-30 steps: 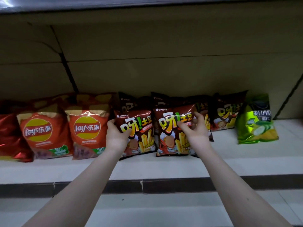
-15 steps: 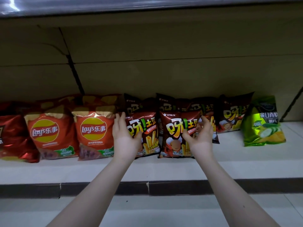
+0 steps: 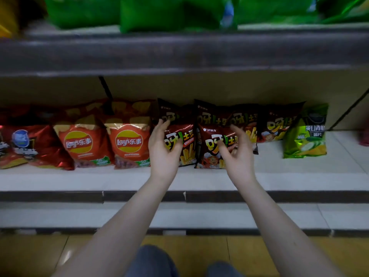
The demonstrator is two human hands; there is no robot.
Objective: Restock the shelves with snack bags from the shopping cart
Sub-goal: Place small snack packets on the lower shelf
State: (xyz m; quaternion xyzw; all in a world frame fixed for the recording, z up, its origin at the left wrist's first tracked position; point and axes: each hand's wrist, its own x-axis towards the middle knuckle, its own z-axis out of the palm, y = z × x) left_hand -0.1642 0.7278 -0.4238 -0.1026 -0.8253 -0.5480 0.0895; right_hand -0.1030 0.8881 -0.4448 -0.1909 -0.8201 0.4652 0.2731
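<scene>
**Left hand**: fingers straight and slightly spread, thumb lying across the front of a brown fry bag. Whether it presses the bag cannot be told.

**Right hand**: fingers loosely curved and apart, gripping nothing, in front of a second fry bag that stands just beside the first.

Both bags stand upright in the front row on the shelf. Behind the fingers, more brown bags lean on the back wall. Left of the left hand are two Lay's bags. Right of the right hand, well apart, is a green bag. Above, there are blurred green packs.
</scene>
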